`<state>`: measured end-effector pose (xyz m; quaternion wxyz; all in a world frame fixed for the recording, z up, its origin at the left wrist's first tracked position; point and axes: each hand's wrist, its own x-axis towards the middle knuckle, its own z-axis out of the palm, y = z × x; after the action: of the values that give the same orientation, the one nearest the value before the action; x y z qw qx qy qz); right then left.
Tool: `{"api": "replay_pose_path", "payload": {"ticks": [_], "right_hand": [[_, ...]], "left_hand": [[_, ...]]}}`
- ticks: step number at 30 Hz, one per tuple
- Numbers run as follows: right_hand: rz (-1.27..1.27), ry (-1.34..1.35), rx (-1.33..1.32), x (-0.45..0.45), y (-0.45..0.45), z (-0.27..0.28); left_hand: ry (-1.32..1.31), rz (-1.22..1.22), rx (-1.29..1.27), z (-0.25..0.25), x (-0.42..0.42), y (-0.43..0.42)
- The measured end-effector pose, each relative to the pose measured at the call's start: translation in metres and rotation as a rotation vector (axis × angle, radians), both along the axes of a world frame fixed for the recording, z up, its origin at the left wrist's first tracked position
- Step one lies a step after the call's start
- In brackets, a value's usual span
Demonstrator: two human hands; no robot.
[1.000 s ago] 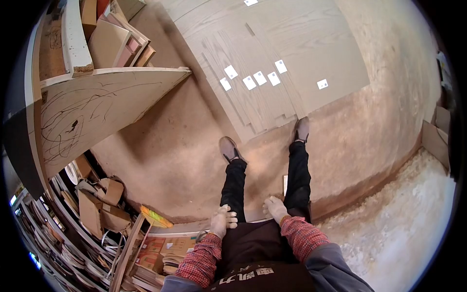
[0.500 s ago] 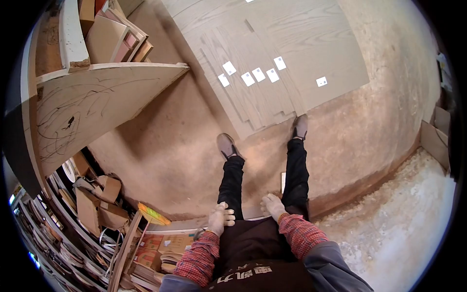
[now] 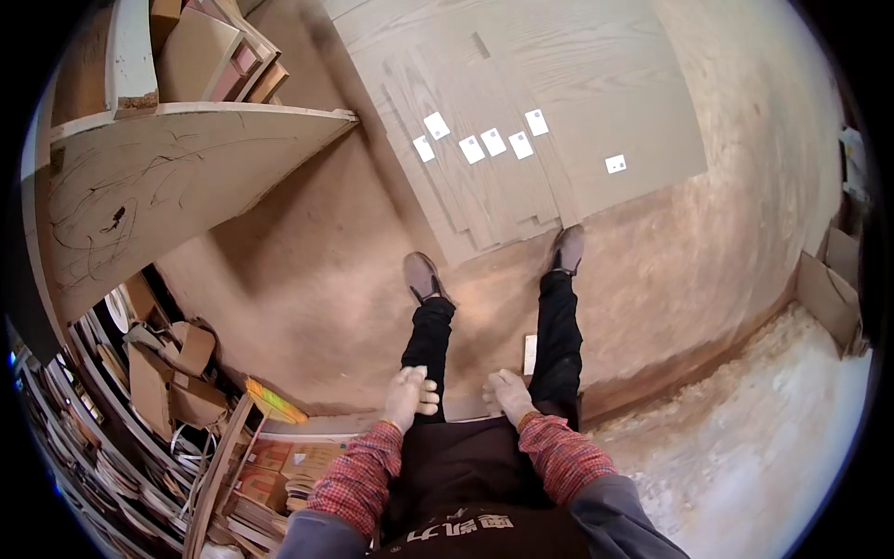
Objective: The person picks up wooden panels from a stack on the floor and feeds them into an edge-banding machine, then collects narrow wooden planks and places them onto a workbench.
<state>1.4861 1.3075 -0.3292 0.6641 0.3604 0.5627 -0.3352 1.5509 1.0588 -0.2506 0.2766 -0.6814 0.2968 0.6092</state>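
Observation:
My left hand (image 3: 408, 396), in a pale work glove, is in front of my left thigh with its fingers curled in. My right hand (image 3: 508, 395), gloved the same way, is beside my right thigh, fingers curled toward the palm. I see nothing held in either one. The dark apron (image 3: 456, 475) with white lettering lies between my forearms. Past my shoes, several thin wood-grain boards (image 3: 643, 102) lie flat and overlapping on the floor. Small white labels (image 3: 493, 142) sit on them. A white strip (image 3: 530, 355) is near my right leg.
A scribbled panel (image 3: 177, 177) juts in from the left, with framed panels (image 3: 200, 56) behind it. Cardboard boxes (image 3: 182, 382), a yellow-green brush (image 3: 276, 401) and stacked strips (image 3: 102, 447) are at lower left. Another carton (image 3: 829, 293) stands at right by a pale, rough floor patch (image 3: 726, 438).
The view has shifted slightly, and both hands now appear a little higher and further left in it. The boards and labels lie as before.

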Motion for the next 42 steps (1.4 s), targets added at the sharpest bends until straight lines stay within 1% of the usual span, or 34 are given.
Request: {"api": "replay_pose_path", "payload": {"ticks": [2,3,4,6,7,8,10,11,12,13,14,15,16,18,20,22,26,29,30,31,32,38,40,42], "right_hand": [[0.098,0.173,-0.053,-0.015,-0.005,-0.004],[0.108,0.179,-0.051,-0.028,-0.003,-0.013],[0.334,0.409,-0.139,-0.050,-0.005,-0.021],[0.573,0.648,-0.021,-0.098,-0.021,-0.036],[0.689,0.831,-0.031,-0.118,-0.014,-0.062],[0.666,0.856,-0.005,-0.150,-0.018,-0.071],[0.805,0.961,0.077,-0.208,-0.023,-0.089],[0.769,1.068,0.081,-0.233,-0.021,-0.105],[0.776,1.140,0.112,-0.259,-0.025,-0.113],[0.838,1.120,0.183,-0.287,-0.035,-0.113],[0.840,1.138,0.202,-0.307,-0.034,-0.131],[0.852,1.201,0.193,-0.327,-0.033,-0.147],[0.860,1.260,0.187,-0.341,-0.036,-0.157],[0.896,1.291,0.184,-0.370,-0.052,-0.170],[0.936,1.319,0.183,-0.398,-0.067,-0.182],[0.932,1.282,0.140,-0.417,-0.081,-0.194],[0.947,1.309,0.134,-0.421,-0.098,-0.202],[1.076,1.435,0.123,-0.412,-0.091,-0.214],[1.088,1.451,0.103,-0.413,-0.089,-0.214],[1.097,1.427,0.092,-0.416,-0.089,-0.214],[1.110,1.399,0.081,-0.419,-0.088,-0.214],[1.156,1.408,-0.037,-0.435,-0.081,-0.221],[1.163,1.427,-0.077,-0.439,-0.079,-0.223],[1.167,1.434,-0.103,-0.439,-0.075,-0.223]], "left_hand": [[0.025,-0.083,-0.036,-0.019,-0.020,-0.004],[0.058,-0.121,-0.055,-0.029,-0.033,-0.009],[0.094,-0.159,-0.076,-0.040,-0.046,-0.016],[0.147,-0.204,-0.108,-0.066,-0.075,-0.033],[0.188,-0.218,-0.161,-0.080,-0.091,-0.039],[0.215,-0.217,-0.184,-0.091,-0.111,-0.047],[0.248,-0.230,-0.310,-0.129,-0.137,-0.057],[0.263,-0.328,-0.416,-0.181,-0.129,-0.061],[0.271,-0.366,-0.471,-0.208,-0.135,-0.063],[0.278,-0.405,-0.527,-0.235,-0.141,-0.065],[0.257,-0.517,-0.626,-0.222,-0.168,-0.066],[0.225,-0.619,-0.725,-0.219,-0.184,-0.063],[0.215,-0.582,-0.730,-0.231,-0.186,-0.057],[0.204,-0.473,-0.769,-0.255,-0.204,-0.057],[0.199,-0.453,-0.752,-0.262,-0.218,-0.054],[0.141,-0.479,-0.869,-0.265,-0.221,-0.047],[0.165,-0.395,-0.858,-0.269,-0.218,-0.043],[0.146,-0.402,-0.957,-0.282,-0.232,-0.032],[0.087,-0.426,-0.953,-0.276,-0.243,-0.027],[0.025,-0.447,-0.951,-0.274,-0.251,-0.025],[0.012,-0.418,-0.961,-0.276,-0.254,-0.023],[-0.075,-0.436,-0.994,-0.285,-0.263,-0.015],[-0.087,-0.406,-1.114,-0.287,-0.265,-0.012],[-0.098,-0.387,-1.089,-0.284,-0.267,-0.010]]}}
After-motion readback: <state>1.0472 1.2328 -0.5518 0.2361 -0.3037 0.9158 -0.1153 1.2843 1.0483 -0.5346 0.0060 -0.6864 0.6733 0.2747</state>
